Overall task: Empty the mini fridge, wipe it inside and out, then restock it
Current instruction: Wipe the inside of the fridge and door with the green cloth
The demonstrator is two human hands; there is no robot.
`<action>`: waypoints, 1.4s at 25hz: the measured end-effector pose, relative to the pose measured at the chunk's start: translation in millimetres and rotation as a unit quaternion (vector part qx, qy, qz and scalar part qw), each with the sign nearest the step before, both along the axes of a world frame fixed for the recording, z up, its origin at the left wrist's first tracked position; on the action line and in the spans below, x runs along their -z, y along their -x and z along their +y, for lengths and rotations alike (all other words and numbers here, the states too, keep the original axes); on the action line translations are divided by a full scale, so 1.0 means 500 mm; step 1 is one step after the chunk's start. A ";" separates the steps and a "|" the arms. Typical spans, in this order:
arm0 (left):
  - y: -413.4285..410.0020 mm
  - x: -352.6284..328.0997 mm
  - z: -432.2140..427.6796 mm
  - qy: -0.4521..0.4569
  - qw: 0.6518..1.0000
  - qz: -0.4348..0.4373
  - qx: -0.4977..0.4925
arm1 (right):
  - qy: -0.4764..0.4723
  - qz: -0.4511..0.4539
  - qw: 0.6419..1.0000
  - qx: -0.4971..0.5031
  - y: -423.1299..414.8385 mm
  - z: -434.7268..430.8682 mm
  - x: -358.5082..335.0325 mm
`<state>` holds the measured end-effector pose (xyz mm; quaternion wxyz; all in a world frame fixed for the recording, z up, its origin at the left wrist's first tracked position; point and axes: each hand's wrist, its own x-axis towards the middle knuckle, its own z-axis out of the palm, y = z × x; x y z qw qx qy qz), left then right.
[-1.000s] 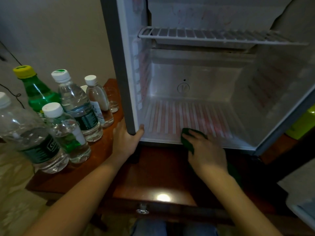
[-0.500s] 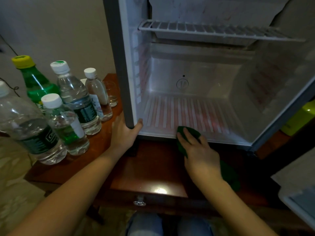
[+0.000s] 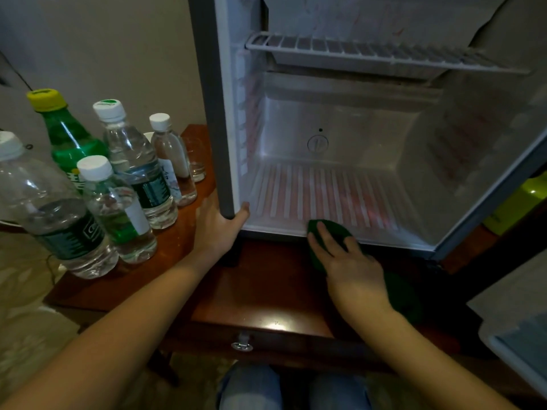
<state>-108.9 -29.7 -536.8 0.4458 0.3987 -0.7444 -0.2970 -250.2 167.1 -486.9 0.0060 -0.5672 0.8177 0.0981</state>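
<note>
now right hand [image 3: 352, 267] presses green cloth [image 3: 325, 232] on fridge's [image 3: 340, 128] front lip.

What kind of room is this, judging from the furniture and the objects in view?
Probably a hotel room or bedroom, not a kitchen: the mini fridge stands on a polished wooden desk with a drawer, beside small water bottles and a drinking glass.

Dim, soft overall; one glare spot on bench [image 3: 276, 324] front edge; wide-angle bending at edges, corners dark.
</note>
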 end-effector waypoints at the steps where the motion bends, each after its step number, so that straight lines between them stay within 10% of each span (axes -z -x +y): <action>1: 0.001 0.000 0.000 0.001 1.000 0.002 -0.002 | 0.003 0.002 1.000 0.001 -0.017 -0.014 0.002; 7: -0.001 -0.001 -0.003 -0.003 1.000 -0.007 0.002 | 0.053 -0.018 0.994 -0.096 -0.116 -0.114 0.018; 13: -0.002 -0.008 0.003 0.003 1.000 -0.007 0.007 | 0.074 -0.102 0.992 0.033 0.067 0.025 -0.007; 15: -0.005 -0.011 0.011 0.000 1.000 -0.016 -0.001 | 0.221 -0.345 0.912 0.028 0.102 0.056 -0.047; 20: -0.008 -0.034 0.055 -0.144 0.976 -0.109 -0.124 | 0.330 -0.761 0.542 0.134 0.054 0.114 -0.126; 23: -0.009 -0.078 0.157 -0.126 0.979 0.000 -0.159 | 0.291 -0.819 0.477 0.133 0.028 0.108 -0.127; 25: 0.004 -0.110 0.229 -0.223 0.966 0.128 0.017 | 0.278 -0.839 0.441 0.157 0.024 0.093 -0.112; 29: 0.028 -0.164 0.293 -0.484 0.813 0.157 0.282 | 0.261 -0.849 0.430 0.165 0.029 0.081 -0.084; 35: 0.009 -0.162 0.268 -0.529 0.793 0.095 0.287 | 0.297 -0.790 0.489 0.221 0.045 0.086 -0.055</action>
